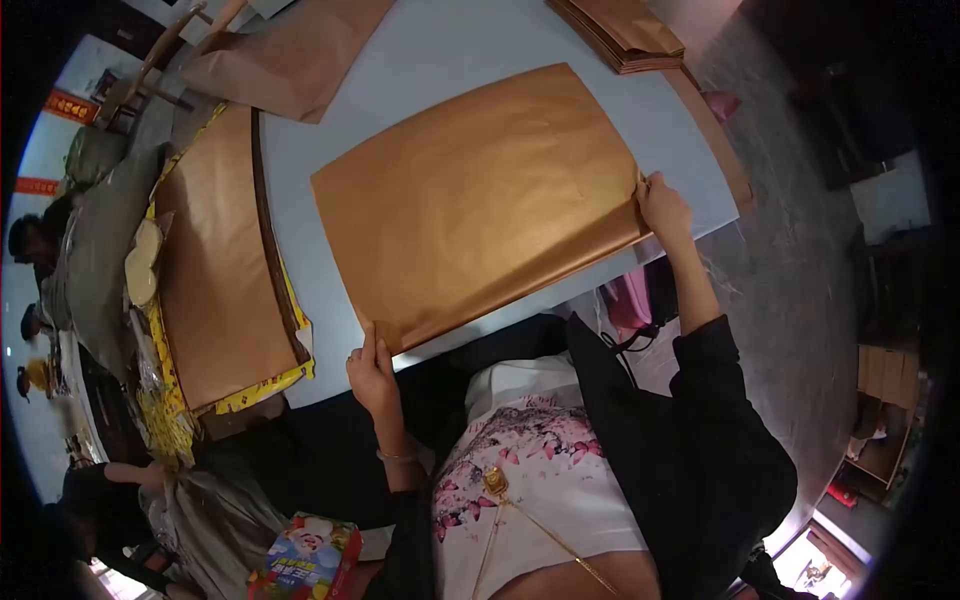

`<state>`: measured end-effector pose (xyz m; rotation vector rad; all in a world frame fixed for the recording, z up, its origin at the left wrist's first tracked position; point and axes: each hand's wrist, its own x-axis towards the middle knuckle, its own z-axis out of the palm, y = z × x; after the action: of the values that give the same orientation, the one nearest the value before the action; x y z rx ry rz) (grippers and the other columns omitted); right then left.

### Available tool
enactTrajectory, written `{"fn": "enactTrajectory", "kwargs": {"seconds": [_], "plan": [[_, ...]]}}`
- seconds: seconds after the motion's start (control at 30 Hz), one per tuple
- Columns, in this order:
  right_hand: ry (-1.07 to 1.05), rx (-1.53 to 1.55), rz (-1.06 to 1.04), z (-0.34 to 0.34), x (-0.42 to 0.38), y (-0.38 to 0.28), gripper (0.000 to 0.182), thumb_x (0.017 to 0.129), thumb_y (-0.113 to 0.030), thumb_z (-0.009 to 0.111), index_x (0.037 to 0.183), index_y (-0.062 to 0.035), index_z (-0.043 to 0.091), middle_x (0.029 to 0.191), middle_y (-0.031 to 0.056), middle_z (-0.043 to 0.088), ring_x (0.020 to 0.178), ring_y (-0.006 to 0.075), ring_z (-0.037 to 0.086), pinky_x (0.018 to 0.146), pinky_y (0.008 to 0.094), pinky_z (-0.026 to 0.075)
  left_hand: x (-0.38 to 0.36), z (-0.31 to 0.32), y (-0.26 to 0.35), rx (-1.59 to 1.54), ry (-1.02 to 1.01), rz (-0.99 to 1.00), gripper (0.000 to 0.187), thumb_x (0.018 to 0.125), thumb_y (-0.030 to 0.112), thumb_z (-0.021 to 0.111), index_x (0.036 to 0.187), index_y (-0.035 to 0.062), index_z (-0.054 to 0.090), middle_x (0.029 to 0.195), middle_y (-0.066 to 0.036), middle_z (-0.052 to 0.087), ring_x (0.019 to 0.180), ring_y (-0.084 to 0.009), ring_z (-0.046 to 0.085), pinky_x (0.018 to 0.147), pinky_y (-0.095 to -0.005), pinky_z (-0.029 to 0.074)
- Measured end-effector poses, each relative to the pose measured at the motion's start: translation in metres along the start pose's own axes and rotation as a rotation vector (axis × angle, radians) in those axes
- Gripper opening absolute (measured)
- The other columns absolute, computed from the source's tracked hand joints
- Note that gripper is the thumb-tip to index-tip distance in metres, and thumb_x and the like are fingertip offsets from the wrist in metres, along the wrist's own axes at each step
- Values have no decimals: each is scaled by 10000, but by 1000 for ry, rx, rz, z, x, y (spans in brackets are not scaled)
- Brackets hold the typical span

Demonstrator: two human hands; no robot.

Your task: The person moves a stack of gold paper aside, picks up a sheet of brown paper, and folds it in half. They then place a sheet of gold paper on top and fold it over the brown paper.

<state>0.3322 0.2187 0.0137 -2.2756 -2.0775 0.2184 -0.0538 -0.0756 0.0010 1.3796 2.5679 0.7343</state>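
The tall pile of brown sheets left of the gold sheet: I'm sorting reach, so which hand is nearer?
Left. The left hand sits near the pile; the right hand is across the gold sheet.

A large brown paper sheet (480, 200) lies flat in the middle of the frame on the pale counter (450, 50). The left hand (372, 375) pinches its lower-left corner, the right hand (663, 208) its right corner. A paper stack (625, 30) sits at upper right, a wrapped bundle (220, 260) at left.
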Motion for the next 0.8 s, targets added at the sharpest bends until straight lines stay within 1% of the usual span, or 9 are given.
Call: {"fn": "enactTrajectory", "kwargs": {"seconds": [0.07,0.2,0.3,0.37,0.4,0.47,0.57,0.7,0.8], "plan": [[11,7,3,1,-1,0,323,904,-367,405,973,-60,480,805,211,645,776,399,629,677,515,488,1,-3,5,-53,26,-2,329,882,185,558,1205,132,591,710,-98,514,717,-258,491,639,-364,418],[40,21,-16,2,-1,0,325,901,-361,406,970,-53,480,776,205,647,733,399,635,639,519,492,1,-4,6,3,22,1,332,886,201,559,1210,133,586,724,-97,517,719,-257,490,638,-358,416],[38,4,-13,5,2,2,318,899,-356,408,969,-53,477,767,202,648,726,394,638,629,511,496,1,-9,15,13,-2,-27,352,871,250,588,1202,131,591,724,-90,517,726,-253,490,650,-358,421],[49,9,-16,5,0,1,316,899,-353,409,969,-53,477,767,202,648,726,393,639,631,511,496,-1,-5,11,-34,-3,-49,408,824,300,651,1192,132,599,729,-64,530,738,-240,496,664,-356,427],[59,12,-20,4,-1,1,314,899,-351,410,969,-53,477,768,202,648,727,391,639,633,511,496,-2,-3,12,-35,-4,-48,408,824,300,651,1192,132,599,729,-64,530,738,-240,496,664,-356,427],[63,12,-23,6,0,1,313,900,-351,411,970,-54,477,772,202,648,730,390,639,636,510,496,-2,-1,14,66,57,-20,466,773,327,702,1187,136,602,738,-39,544,744,-228,498,666,-348,429],[51,13,-20,2,-2,0,315,900,-353,414,970,-52,478,784,201,649,737,389,639,643,508,496,-2,1,10,56,32,-66,485,755,319,721,1189,141,599,739,-24,551,748,-221,498,667,-343,430],[45,-3,-16,3,-1,0,323,903,-354,417,970,-45,482,794,200,650,748,384,641,653,504,496,-3,0,11,37,56,-42,483,768,329,710,1197,141,593,756,-37,550,755,-226,498,672,-346,432],[34,-3,-6,2,-1,0,333,906,-351,417,968,-30,480,793,200,650,753,385,641,661,505,497,-2,0,11,66,29,-47,484,780,346,697,1206,147,587,783,-54,549,762,-233,498,675,-348,431]]}}
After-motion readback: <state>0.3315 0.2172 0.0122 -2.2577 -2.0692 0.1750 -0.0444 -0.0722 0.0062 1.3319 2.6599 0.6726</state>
